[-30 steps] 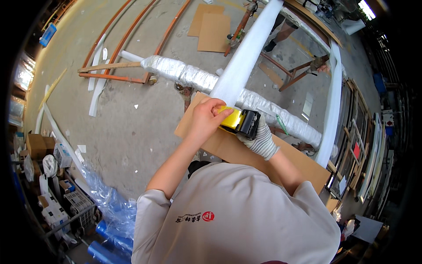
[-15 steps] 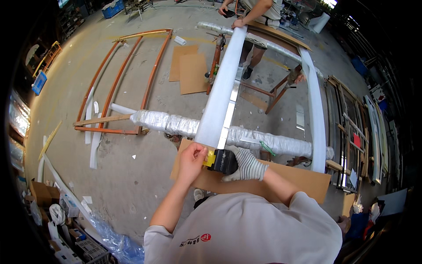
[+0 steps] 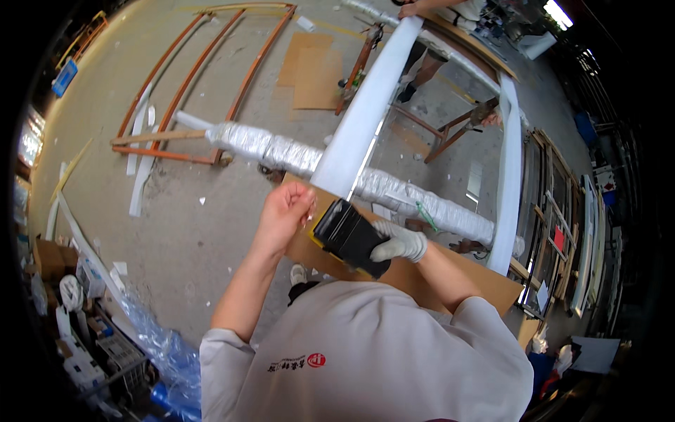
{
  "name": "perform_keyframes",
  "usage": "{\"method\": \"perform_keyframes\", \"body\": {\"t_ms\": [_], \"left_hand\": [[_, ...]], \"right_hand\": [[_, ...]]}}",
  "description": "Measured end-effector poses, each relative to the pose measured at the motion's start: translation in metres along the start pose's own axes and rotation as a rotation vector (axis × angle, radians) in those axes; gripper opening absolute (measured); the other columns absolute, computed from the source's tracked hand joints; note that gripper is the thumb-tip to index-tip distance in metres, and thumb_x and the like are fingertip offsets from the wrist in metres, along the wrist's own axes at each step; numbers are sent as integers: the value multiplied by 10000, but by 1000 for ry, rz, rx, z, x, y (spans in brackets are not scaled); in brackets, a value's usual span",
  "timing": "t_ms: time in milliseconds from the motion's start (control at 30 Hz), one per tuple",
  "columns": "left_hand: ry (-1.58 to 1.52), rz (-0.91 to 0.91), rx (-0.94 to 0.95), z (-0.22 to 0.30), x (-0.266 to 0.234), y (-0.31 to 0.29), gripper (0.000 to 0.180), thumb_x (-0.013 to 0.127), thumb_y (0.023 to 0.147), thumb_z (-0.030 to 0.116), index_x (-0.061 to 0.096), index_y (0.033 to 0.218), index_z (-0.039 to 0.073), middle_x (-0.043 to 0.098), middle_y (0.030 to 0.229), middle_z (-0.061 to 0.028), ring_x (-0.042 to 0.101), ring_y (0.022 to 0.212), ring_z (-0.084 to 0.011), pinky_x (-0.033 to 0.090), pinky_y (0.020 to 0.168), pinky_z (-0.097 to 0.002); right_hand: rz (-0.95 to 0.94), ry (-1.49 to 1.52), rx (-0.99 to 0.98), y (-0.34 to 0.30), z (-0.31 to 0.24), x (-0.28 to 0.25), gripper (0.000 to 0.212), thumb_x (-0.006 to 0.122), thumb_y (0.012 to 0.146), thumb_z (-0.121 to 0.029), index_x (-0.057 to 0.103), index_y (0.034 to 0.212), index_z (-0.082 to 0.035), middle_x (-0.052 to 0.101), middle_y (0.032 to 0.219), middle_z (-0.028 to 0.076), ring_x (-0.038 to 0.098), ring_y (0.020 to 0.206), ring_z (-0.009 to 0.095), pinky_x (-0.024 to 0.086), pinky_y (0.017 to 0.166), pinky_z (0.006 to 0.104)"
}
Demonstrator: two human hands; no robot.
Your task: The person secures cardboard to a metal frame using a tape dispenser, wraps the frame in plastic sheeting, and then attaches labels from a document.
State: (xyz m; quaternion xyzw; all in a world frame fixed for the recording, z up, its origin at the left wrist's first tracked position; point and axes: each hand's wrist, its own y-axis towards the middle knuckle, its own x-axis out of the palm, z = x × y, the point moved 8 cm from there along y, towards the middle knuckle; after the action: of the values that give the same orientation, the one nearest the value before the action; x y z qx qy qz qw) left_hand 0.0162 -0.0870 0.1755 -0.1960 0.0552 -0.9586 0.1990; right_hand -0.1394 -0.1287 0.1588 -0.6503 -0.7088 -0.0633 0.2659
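My bare left hand (image 3: 287, 214) is closed, thumb and fingertips pressed together in a pinch. A tiny glint shows at the fingertips, too small to name. In my gloved right hand (image 3: 403, 243) is a boxy black-and-yellow tool (image 3: 350, 235), gripped at its right end and tilted; its exact kind is unclear. Both hands are over a brown cardboard strip (image 3: 460, 281) in front of me. Just beyond them ends a long bar wrapped in white foam (image 3: 369, 105), part of a frame. It rests across a plastic-wrapped beam (image 3: 271, 149).
Another person's hand (image 3: 409, 10) touches the frame's far end. A second foam-wrapped bar (image 3: 508, 176) runs along the right. Rust-coloured metal framework (image 3: 184, 88) lies at the left, cardboard sheets (image 3: 318, 77) on the floor. Boxes and clear plastic film (image 3: 165, 355) are at lower left.
The tool has turned, showing its broad black side, and come nearer to me. My left hand has moved left, away from the yellow part it was touching. The whole view has shifted.
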Motion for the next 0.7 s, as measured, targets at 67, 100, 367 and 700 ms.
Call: {"method": "perform_keyframes", "body": {"t_ms": [67, 100, 367, 700], "left_hand": [[-96, 15, 82, 16, -5, -3, 121, 529, 872, 109, 519, 783, 28, 539, 651, -8, 478, 552, -49, 381, 509, -181], [-114, 52, 95, 21, -13, -1, 120, 529, 873, 112, 524, 788, 26, 542, 656, -11, 478, 556, -52, 383, 512, -183], [-134, 220, 263, 66, -97, 9, 144, 551, 863, 144, 547, 791, 19, 553, 665, -16, 483, 561, -68, 392, 527, -198], [466, 485, 58, 16, -167, 42, 313, 654, 778, 340, 511, 752, 63, 511, 694, -8, 476, 644, -107, 398, 585, -239]], "right_hand": [[138, 80, -130, -10, -5, -10, 752, 727, 633, -440, 476, 1179, 13, 576, 1044, 104, 573, 915, 182, 472, 769, 268], [224, 137, -213, -15, -13, -13, 821, 726, 614, -474, 445, 1212, 14, 555, 1100, 126, 565, 967, 209, 472, 796, 280], [321, -44, -221, -39, -31, -37, 1040, 754, 528, -481, 309, 1317, 30, 431, 1270, 182, 483, 1117, 247, 426, 888, 330], [397, 49, -18, -15, -33, -41, 799, 741, 562, -342, 442, 1187, 55, 602, 970, 153, 622, 757, 209, 523, 613, 285]]}}
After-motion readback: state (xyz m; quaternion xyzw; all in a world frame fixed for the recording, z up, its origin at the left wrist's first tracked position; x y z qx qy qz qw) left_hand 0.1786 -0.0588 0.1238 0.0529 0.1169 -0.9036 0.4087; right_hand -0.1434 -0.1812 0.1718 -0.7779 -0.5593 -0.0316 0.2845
